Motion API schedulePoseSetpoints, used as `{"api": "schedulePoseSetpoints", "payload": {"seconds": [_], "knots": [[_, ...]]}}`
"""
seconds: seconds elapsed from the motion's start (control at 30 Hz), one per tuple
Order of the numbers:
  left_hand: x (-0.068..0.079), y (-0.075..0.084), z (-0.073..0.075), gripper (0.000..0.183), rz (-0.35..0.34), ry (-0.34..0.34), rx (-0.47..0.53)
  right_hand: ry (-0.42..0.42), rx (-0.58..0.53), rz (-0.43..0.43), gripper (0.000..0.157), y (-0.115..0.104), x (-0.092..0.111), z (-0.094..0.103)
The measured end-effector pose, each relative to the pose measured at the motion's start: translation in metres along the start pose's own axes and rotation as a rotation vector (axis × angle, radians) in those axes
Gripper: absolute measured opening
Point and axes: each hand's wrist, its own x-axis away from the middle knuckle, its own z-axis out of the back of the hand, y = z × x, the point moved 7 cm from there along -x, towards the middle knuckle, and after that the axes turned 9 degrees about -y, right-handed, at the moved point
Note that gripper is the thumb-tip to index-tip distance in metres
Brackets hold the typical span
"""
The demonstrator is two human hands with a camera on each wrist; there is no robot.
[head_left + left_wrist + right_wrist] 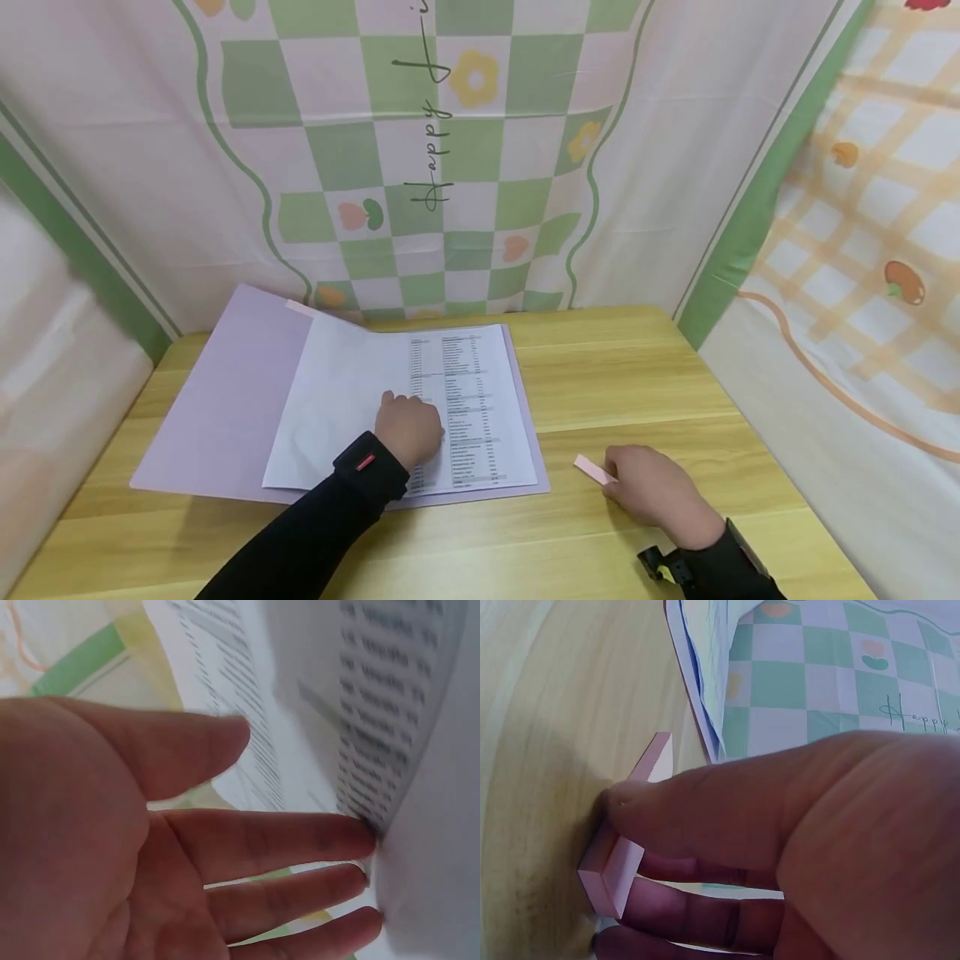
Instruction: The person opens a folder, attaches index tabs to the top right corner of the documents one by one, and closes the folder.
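**Pink pad between the right fingers, beside an open folder**

A small pink pad [596,470] sits just right of the open lilac folder [225,392], near its lower right corner but apart from it. The pad is a narrow, thick oblong with flat sides and sharp edges, lying at a slant. The right hand [651,487] pinches it between thumb and fingers, low at the counter [607,375]; the thumb hides its middle.

The folder's left cover is bare. On its right side lie white papers [341,383], blank on the left and printed with columns of small text on the right, too small to read. A pale pink strip [300,307] shows at the papers' top left edge.

The left hand [411,427] rests over the folder's right side, fingers straight with tips against the paper, thumb well apart, covering some print. Its black sleeve [300,533] crosses the folder's lower edge.

Behind the folder hangs a green-and-white checked cloth [390,167]; an orange-patterned cloth [855,250] hangs to its far right.
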Motion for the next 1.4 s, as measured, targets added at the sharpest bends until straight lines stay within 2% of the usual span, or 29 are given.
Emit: {"api": "schedulePoseSetpoints", "payload": {"seconds": [0.13, 0.2, 0.4, 0.53, 0.77, 1.07, 1.2, 1.4], "knots": [[0.008, 0.008, -0.004, 0.034, -0.047, -0.001, 0.042, -0.016, -0.041, -0.015, 0.020, 0.004, 0.001, 0.001], [0.013, 0.015, -0.003, 0.035, -0.114, 0.024, 0.075, -0.011, -0.057, -0.015, 0.020, 0.004, 0.001, 0.003], [0.032, 0.038, 0.004, 0.029, -0.381, 0.117, 0.236, 0.012, -0.080, 0.005, 0.019, -0.003, -0.001, 0.011], [0.040, 0.047, 0.006, 0.020, -0.467, 0.150, 0.353, 0.010, -0.108, 0.005, 0.015, -0.009, -0.002, 0.015], [0.036, 0.053, 0.002, 0.018, -0.508, 0.143, 0.503, 0.016, -0.161, 0.018, 0.012, -0.024, -0.001, 0.022], [0.035, 0.065, -0.004, 0.029, -0.530, 0.081, 0.796, 0.084, -0.166, 0.240, 0.013, -0.079, 0.000, 0.041], [0.037, 0.064, -0.004, 0.027, -0.527, 0.070, 0.901, 0.095, -0.156, 0.293, 0.012, -0.096, -0.001, 0.044], [0.038, 0.057, -0.004, 0.020, -0.514, 0.072, 1.007, 0.091, -0.152, 0.324, 0.011, -0.109, -0.002, 0.045]]}}
